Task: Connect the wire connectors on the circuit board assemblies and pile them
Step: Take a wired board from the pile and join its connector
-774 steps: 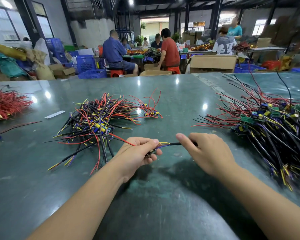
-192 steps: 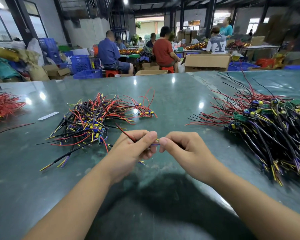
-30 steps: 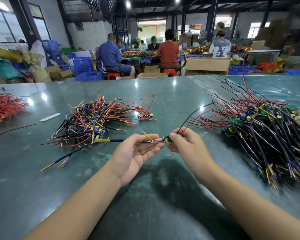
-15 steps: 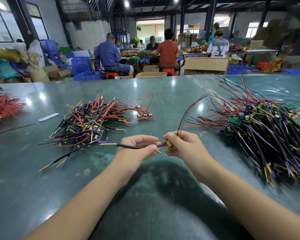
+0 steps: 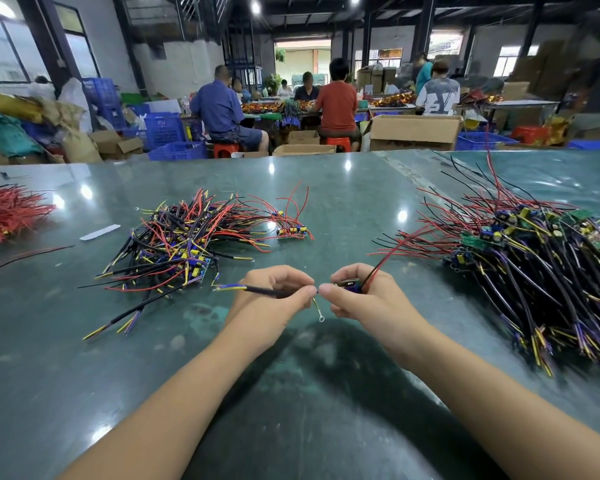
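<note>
Joining one light, floppy lead to its little board above the near middle of the surface (image 5: 326, 188).

Going from big to small: the unworked pile (image 5: 541, 271) is lying toward the right edge, the joined pile (image 5: 187, 244) left of centre. My left hand (image 5: 274, 299) is pinching the black sheathed lead (image 5: 257, 290) just behind its end; my right hand (image 5: 364, 299) is curling around the small circuit board (image 5: 352, 286), whose red and black wires are springing upward. A thin yellow wire with a ring terminal (image 5: 321, 318) is dangling between my grips. I judge it all featherweight, limp and tangle-prone, so I am gripping close to the mating ends, on the sheath and the board's edges, not on components.
</note>
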